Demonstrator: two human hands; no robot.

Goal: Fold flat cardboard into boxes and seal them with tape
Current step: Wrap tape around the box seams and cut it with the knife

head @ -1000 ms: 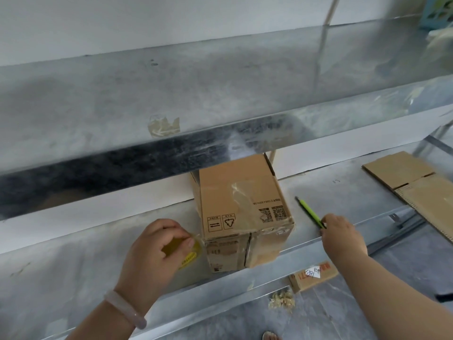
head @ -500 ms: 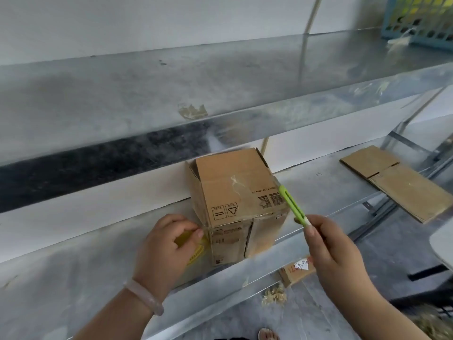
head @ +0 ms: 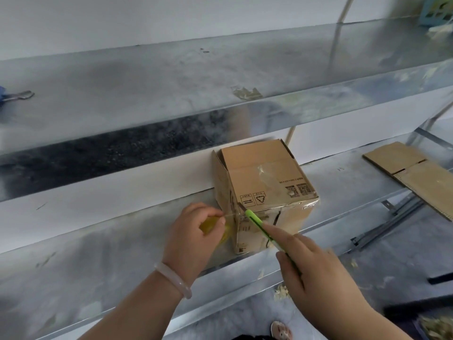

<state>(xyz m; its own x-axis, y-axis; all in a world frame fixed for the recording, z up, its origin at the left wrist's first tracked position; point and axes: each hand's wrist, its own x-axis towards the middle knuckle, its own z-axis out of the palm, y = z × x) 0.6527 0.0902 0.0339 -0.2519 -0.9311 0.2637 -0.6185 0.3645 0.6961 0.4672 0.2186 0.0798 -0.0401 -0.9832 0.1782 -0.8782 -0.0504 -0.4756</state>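
A small brown cardboard box [head: 264,182] stands on the metal shelf [head: 98,261], with clear tape across its top and printed symbols on it. My left hand [head: 196,231] grips a yellowish roll of clear tape [head: 213,227] just left of the box, and a strip of tape stretches from the roll to the box's left corner. My right hand [head: 316,268] holds a green utility knife [head: 257,222]. Its blade tip rests at the stretched tape by the box's top left front corner.
Flat cardboard sheets [head: 414,173] lie on the shelf at the right. An upper metal shelf [head: 220,77] overhangs the box, with a tape scrap [head: 246,93] on it and a blue-handled tool [head: 14,95] at far left. Metal rails [head: 387,222] and debris lie on the floor below.
My right hand picked the green knife up from the shelf right of the box and brought it across the box's front to the tape at the left corner. My left hand kept the roll.
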